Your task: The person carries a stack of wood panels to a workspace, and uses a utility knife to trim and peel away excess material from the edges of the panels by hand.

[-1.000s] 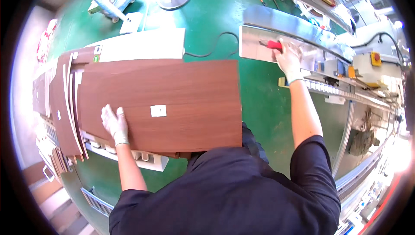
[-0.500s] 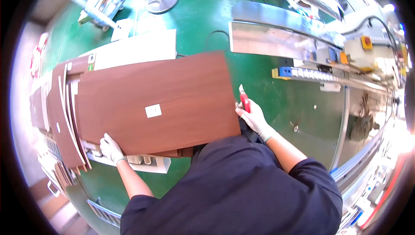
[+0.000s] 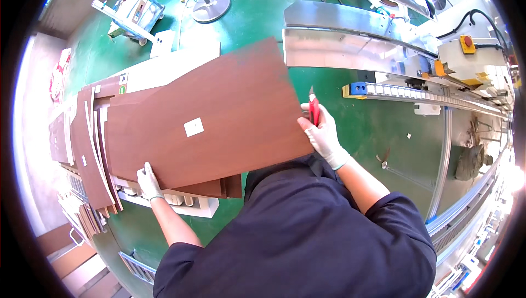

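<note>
A large brown wood-grain panel (image 3: 230, 98) with a small white label (image 3: 193, 127) slants across in front of me, its right end raised. My left hand (image 3: 148, 181), in a white glove, grips its near edge toward the left, thumb on top and fingers mostly hidden beneath. At the panel's right edge, my gloved right hand (image 3: 325, 133) holds on with the thumb over the face. Red-handled snips (image 3: 314, 109) are also in that hand, blades pointing up and away. More brown panels (image 3: 233, 186) lie stacked underneath.
Further panels (image 3: 90, 150) lean and lie at the left. A white board (image 3: 200, 59) is behind the stack. Metal machine beams (image 3: 339, 49) and a conveyor rail (image 3: 405, 94) extend on the right. Farther off stand a round stand base (image 3: 211, 7) and a blue-framed cart (image 3: 143, 13).
The panel's right end has risen and swung away from me with my right hand and the snips. My left hand still grips the near edge. The whole view has shifted slightly.
</note>
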`<state>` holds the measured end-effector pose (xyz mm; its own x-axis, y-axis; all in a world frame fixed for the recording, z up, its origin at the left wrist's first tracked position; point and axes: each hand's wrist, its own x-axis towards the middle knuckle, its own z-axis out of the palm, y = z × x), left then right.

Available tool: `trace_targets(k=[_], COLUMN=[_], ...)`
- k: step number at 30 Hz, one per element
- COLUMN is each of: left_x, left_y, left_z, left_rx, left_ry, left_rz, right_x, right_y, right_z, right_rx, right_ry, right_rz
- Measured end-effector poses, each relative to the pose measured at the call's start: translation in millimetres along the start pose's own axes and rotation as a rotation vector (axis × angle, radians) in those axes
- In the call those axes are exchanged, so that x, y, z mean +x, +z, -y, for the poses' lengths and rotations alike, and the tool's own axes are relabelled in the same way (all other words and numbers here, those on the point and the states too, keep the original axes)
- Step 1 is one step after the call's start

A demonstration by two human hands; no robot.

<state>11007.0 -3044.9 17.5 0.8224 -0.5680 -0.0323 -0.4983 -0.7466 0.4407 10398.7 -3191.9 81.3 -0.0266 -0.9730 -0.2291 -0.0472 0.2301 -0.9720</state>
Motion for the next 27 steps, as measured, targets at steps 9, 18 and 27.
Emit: trace_targets(k=[9,18,27], left_x=[-63.6,-104.5,-126.5], left_y=[32.4,58.1,78.3], left_z=[-113.2,-191.0,-259.4], left_rx=[-0.150,-0.665,-0.681], left_ry=[0.154,0.080,0.075], left_rz=[0.204,0.524,0.777], right_x=[0.2,-10.6,15.2], right_y=[-122.5,-213.8,-284.7], right_z=[-52.1,-42.3,-41.8], right_rx=[0.033,0.196,0.187], right_ry=[0.091,0.147,0.092], right_rz=[-0.227,-0.321,-0.389])
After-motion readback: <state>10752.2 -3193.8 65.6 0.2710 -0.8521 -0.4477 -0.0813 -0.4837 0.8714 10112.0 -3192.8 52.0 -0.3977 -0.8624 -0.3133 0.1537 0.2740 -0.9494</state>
